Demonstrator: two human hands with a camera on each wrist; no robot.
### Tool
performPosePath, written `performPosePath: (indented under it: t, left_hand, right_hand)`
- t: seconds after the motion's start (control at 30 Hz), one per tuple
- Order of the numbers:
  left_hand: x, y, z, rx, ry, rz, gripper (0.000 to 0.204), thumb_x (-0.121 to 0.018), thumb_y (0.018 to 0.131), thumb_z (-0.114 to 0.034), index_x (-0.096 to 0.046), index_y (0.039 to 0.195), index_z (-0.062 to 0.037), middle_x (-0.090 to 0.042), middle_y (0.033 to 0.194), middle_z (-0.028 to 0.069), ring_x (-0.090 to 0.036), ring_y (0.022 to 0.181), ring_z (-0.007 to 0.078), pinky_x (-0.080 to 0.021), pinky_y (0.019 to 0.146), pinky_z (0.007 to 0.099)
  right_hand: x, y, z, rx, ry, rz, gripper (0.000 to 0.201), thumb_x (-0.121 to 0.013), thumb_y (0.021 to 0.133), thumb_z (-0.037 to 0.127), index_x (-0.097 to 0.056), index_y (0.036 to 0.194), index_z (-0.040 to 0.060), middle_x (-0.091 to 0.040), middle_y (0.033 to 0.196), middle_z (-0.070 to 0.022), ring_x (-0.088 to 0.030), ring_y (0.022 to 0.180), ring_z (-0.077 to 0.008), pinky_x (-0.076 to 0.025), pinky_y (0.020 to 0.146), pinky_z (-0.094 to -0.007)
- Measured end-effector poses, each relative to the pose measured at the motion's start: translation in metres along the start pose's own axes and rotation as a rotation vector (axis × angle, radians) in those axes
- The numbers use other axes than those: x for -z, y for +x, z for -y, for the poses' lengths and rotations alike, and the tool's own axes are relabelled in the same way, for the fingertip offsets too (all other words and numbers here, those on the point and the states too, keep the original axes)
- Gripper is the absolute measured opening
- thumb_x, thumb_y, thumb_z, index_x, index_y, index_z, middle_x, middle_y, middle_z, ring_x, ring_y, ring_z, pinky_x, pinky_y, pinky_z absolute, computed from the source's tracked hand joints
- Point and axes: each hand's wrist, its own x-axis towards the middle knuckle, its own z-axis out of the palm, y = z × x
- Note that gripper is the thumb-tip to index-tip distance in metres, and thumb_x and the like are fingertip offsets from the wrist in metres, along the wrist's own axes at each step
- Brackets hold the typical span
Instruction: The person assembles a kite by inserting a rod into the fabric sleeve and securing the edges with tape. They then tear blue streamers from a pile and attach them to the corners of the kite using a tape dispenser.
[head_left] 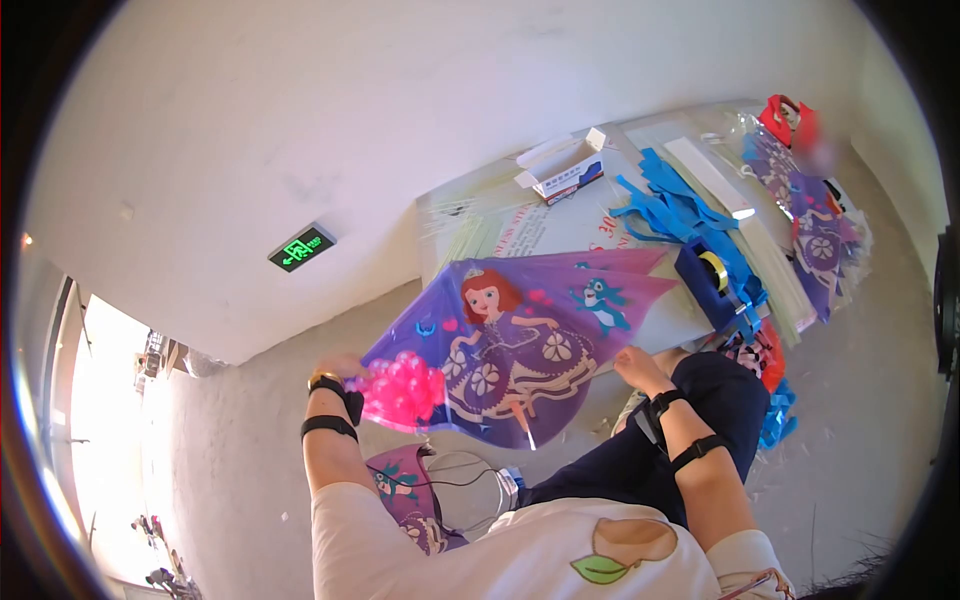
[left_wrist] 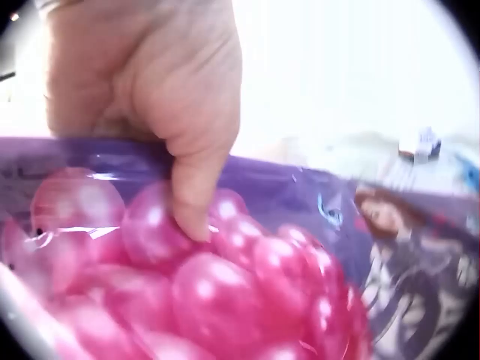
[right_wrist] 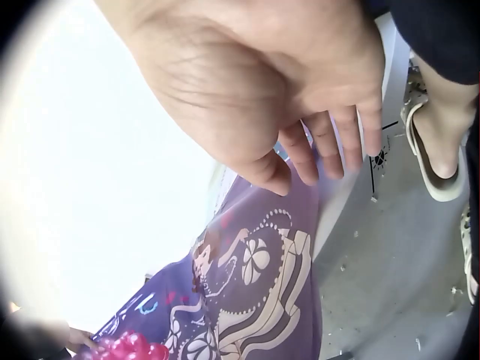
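The kite (head_left: 510, 350) runs lengthwise from the pinching left hand (head_left: 342, 366) onto the surface's near edge, beside the relaxed, empty right hand (head_left: 640, 370).

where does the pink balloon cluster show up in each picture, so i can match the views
Head: pink balloon cluster left of centre, below mid-height, next to the left hand.
Left wrist: the cluster spreads across the lower left and bottom centre.
Right wrist: the cluster sits at the bottom edge, left of centre, partly cut off.
Shared landmark: the princess figure, on the balloons' right in all three.
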Motion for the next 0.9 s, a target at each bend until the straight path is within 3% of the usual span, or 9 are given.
performPosePath:
  t: [0.1, 0.27, 0.33, 0.37, 0.47, 0.57, 0.63, 0.77, 0.9]
  left_hand:
    - [-0.062, 0.022, 0.026, 0.09, 0.09, -0.436, 0.035, -0.065, 0.081, -0.023, -0.069, 0.112, -0.0069, -0.069, 0.108, 0.0211, -0.066, 0.106, 0.0375, -0.053, 0.088, 0.0473]
    - [-0.113, -0.019, -0.062, -0.074, 0.288, -0.511, 0.023, -0.058, 0.087, -0.017, -0.072, 0.101, -0.0052, -0.07, 0.105, 0.021, -0.069, 0.099, 0.0375, -0.056, 0.081, 0.0471]
    - [-0.146, -0.022, -0.097, -0.202, 0.303, -0.47, 0.041, -0.06, 0.088, -0.022, -0.055, 0.119, 0.006, -0.071, 0.095, 0.023, -0.071, 0.091, 0.0385, -0.058, 0.077, 0.0456]
    - [-0.146, -0.063, -0.133, -0.204, 0.141, -0.275, 0.063, -0.062, 0.089, -0.032, -0.042, 0.132, 0.0096, -0.064, 0.112, 0.0317, -0.063, 0.111, 0.0418, -0.053, 0.09, 0.0487]
    - [-0.217, -0.015, -0.146, -0.475, 0.038, -0.483, 0.084, -0.063, 0.088, -0.045, -0.029, 0.143, 0.0078, -0.047, 0.135, 0.0363, -0.044, 0.132, 0.044, -0.04, 0.106, 0.0508]
    - [-0.22, -0.008, -0.151, -0.418, -0.161, -0.403, 0.099, -0.064, 0.085, -0.057, -0.021, 0.149, 0.0042, -0.03, 0.149, 0.0333, -0.03, 0.141, 0.0422, -0.028, 0.115, 0.0495]
    - [-0.223, -0.001, -0.139, -0.119, -0.139, -0.548, 0.105, -0.067, 0.079, -0.063, -0.023, 0.15, 0.0011, -0.034, 0.15, 0.0271, -0.038, 0.136, 0.0415, -0.031, 0.114, 0.0478]
    - [-0.238, 0.028, -0.11, 0.053, -0.294, -0.441, 0.111, -0.074, 0.071, -0.063, -0.026, 0.149, 0.0001, -0.036, 0.149, 0.024, -0.041, 0.134, 0.0391, -0.034, 0.112, 0.0476]
    - [-0.252, 0.048, -0.09, 0.287, -0.522, -0.438, 0.081, -0.079, 0.068, -0.047, -0.051, 0.131, -0.0038, -0.055, 0.132, 0.0229, -0.057, 0.12, 0.0364, -0.048, 0.098, 0.0465]
  right_hand:
    - [0.002, -0.004, 0.012, -0.027, -0.066, 0.046, 0.031, -0.066, 0.084, 0.025, -0.066, 0.103, -0.0011, -0.07, 0.101, -0.02, -0.065, 0.1, -0.0366, -0.051, 0.085, -0.0424]
    - [-0.008, -0.009, -0.009, 0.082, -0.079, 0.045, 0.033, -0.066, 0.084, 0.027, -0.067, 0.101, -0.0008, -0.069, 0.099, -0.0222, -0.065, 0.096, -0.0393, -0.051, 0.083, -0.045]
    - [-0.001, -0.012, -0.001, 0.145, -0.129, 0.036, 0.032, -0.066, 0.084, 0.028, -0.068, 0.099, -0.0002, -0.069, 0.098, -0.0228, -0.065, 0.094, -0.0402, -0.051, 0.082, -0.0455]
    - [-0.001, -0.011, 0.0, 0.148, -0.129, 0.039, 0.032, -0.066, 0.084, 0.028, -0.068, 0.099, -0.0002, -0.069, 0.098, -0.0228, -0.065, 0.094, -0.0402, -0.051, 0.082, -0.0455]
    - [0.001, -0.012, 0.0, 0.079, -0.122, 0.103, 0.03, -0.066, 0.084, 0.027, -0.068, 0.097, 0.0003, -0.068, 0.098, -0.0232, -0.064, 0.095, -0.0407, -0.051, 0.082, -0.0456]
    - [0.006, -0.021, 0.001, 0.176, -0.089, 0.107, 0.031, -0.066, 0.084, 0.027, -0.068, 0.098, -0.0002, -0.068, 0.099, -0.0236, -0.064, 0.096, -0.0404, -0.051, 0.082, -0.0454]
    - [0.008, -0.02, 0.002, 0.127, -0.056, 0.097, 0.032, -0.067, 0.084, 0.028, -0.068, 0.098, -0.0001, -0.069, 0.101, -0.0231, -0.064, 0.097, -0.0395, -0.051, 0.081, -0.045]
    - [0.017, -0.026, 0.006, 0.063, -0.048, 0.085, 0.032, -0.068, 0.084, 0.029, -0.068, 0.099, 0.0004, -0.069, 0.101, -0.0226, -0.065, 0.096, -0.0387, -0.052, 0.081, -0.0446]
    - [0.011, -0.022, -0.001, 0.052, -0.045, 0.096, 0.031, -0.067, 0.084, 0.029, -0.069, 0.097, 0.0012, -0.07, 0.097, -0.0208, -0.066, 0.094, -0.0375, -0.052, 0.081, -0.0447]
